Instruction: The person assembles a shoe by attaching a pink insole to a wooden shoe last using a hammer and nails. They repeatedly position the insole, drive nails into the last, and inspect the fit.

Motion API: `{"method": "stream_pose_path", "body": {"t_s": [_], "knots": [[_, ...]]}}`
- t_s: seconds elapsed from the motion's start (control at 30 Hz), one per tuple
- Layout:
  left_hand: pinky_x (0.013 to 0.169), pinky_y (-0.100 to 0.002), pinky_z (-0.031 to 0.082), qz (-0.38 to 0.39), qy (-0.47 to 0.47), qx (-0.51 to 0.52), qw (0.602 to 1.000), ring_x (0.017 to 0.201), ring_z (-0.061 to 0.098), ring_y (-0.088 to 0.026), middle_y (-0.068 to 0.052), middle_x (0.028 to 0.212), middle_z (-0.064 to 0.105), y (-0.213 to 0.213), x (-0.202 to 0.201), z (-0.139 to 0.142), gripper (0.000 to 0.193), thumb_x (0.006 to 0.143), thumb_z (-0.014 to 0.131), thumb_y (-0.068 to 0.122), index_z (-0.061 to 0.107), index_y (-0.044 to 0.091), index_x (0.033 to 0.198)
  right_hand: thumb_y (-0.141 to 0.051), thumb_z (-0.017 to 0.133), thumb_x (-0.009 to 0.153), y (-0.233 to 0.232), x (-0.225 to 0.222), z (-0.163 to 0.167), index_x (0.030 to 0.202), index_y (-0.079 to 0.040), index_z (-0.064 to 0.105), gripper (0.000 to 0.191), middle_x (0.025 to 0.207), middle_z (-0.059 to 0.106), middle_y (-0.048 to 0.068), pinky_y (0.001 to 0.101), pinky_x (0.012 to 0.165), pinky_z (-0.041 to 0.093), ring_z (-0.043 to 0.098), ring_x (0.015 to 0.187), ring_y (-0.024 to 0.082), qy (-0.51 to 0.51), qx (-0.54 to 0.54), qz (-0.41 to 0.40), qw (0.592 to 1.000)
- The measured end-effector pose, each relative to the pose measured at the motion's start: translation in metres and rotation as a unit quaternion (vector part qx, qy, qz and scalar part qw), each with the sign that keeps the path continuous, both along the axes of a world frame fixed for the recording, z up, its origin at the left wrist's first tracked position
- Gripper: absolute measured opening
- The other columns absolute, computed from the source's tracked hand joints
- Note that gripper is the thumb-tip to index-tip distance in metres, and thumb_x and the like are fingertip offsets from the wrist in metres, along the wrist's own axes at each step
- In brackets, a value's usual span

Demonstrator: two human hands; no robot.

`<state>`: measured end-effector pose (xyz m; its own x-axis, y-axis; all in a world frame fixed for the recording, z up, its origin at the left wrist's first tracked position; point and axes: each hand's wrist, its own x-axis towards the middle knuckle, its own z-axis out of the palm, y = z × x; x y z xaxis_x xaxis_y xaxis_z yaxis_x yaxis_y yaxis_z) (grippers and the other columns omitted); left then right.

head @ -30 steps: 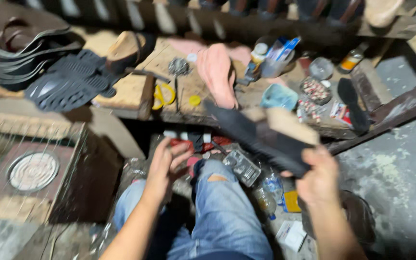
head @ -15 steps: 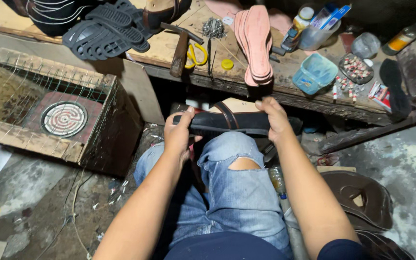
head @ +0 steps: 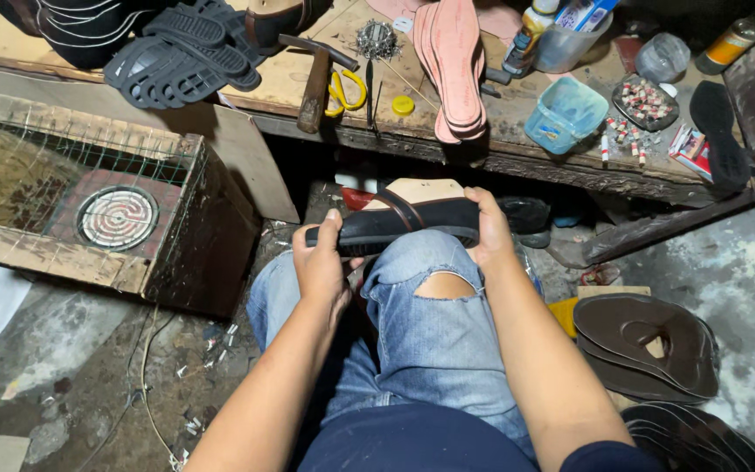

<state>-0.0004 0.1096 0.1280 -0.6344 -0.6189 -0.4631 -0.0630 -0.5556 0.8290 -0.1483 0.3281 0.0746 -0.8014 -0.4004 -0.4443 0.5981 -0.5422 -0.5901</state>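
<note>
holding a dark sandal across the knee

the sandal point(head: 399, 223) lies sideways on the person's raised knee, its black sole edge facing the camera, a tan insole and a dark strap showing on top. the left hand point(head: 323, 262) grips the left end, thumb pressed on the upper edge of the sole, fingers curled beneath. the right hand point(head: 489, 229) clasps the right end, fingers wrapped over the sole edge. both hands are clenched on the sandal. the knee wears torn blue jeans point(head: 434, 323).

beyond the knee stands a wooden desk point(head: 290, 83) carrying a hammer point(head: 315, 77), yellow-handled scissors point(head: 347, 90), pink insoles point(head: 456, 65), a stack of black soles point(head: 181, 57) and a pale blue tub point(head: 565, 114). a wire-meshed crate point(head: 107, 205) sits to the left on the floor. brown leather pieces point(head: 648, 341) lie stacked to the right.
</note>
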Motion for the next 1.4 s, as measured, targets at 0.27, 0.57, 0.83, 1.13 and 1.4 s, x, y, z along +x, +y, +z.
{"method": "stream_pose_path", "body": {"t_s": [0.27,0.57,0.83,1.13,1.4], "knots": [[0.051,-0.034,0.059,0.049,0.003,0.014,0.999,0.070,0.067,-0.022,-0.011,0.092,0.064,0.002,0.013,-0.010,0.046,0.087,0.073,0.040,0.050,0.007,0.110,-0.030,0.072,0.086,-0.019,0.005,0.004,0.099,-0.008,0.071,0.026,0.093,0.074,0.009,0.0421,0.078,0.060,0.071,0.081,0.025,-0.008,0.016,-0.026,0.999],[0.047,-0.035,0.057,0.076,0.044,0.066,0.994,0.063,0.064,-0.023,-0.011,0.088,0.063,0.007,0.016,-0.031,0.041,0.090,0.071,0.037,0.052,0.006,0.106,-0.030,0.071,0.090,-0.027,0.006,-0.008,0.106,-0.008,0.069,0.027,0.099,0.073,0.006,0.0406,0.084,0.058,0.071,0.088,0.021,0.071,0.052,-0.036,0.995],[0.048,-0.031,0.051,0.078,0.180,-0.039,0.980,0.071,0.064,-0.019,-0.008,0.093,0.063,-0.046,-0.004,0.028,0.046,0.096,0.074,0.037,0.049,0.004,0.117,-0.014,0.075,0.078,-0.040,0.004,0.073,0.142,-0.006,0.051,0.070,0.125,0.066,0.010,0.0439,0.085,0.049,0.063,0.107,0.025,0.255,0.068,0.153,0.952],[0.076,-0.025,0.056,0.054,0.138,-0.081,0.986,0.086,0.065,-0.010,-0.001,0.103,0.066,-0.046,0.014,0.049,0.080,0.094,0.069,0.029,0.024,0.011,0.158,-0.001,0.083,0.072,-0.033,0.104,0.069,0.150,-0.004,0.038,0.090,0.141,0.057,0.011,0.0360,0.113,0.043,0.056,0.131,0.019,0.324,0.129,0.182,0.919],[0.075,-0.041,0.058,0.021,0.066,-0.200,0.977,0.089,0.066,-0.027,-0.014,0.108,0.064,-0.113,0.013,0.069,0.057,0.107,0.061,0.038,0.042,-0.006,0.138,0.006,0.079,0.071,0.061,0.121,0.107,0.151,0.001,0.038,0.090,0.139,0.059,0.015,0.0410,0.106,0.049,0.060,0.125,0.024,0.322,0.194,0.091,0.922]]}}
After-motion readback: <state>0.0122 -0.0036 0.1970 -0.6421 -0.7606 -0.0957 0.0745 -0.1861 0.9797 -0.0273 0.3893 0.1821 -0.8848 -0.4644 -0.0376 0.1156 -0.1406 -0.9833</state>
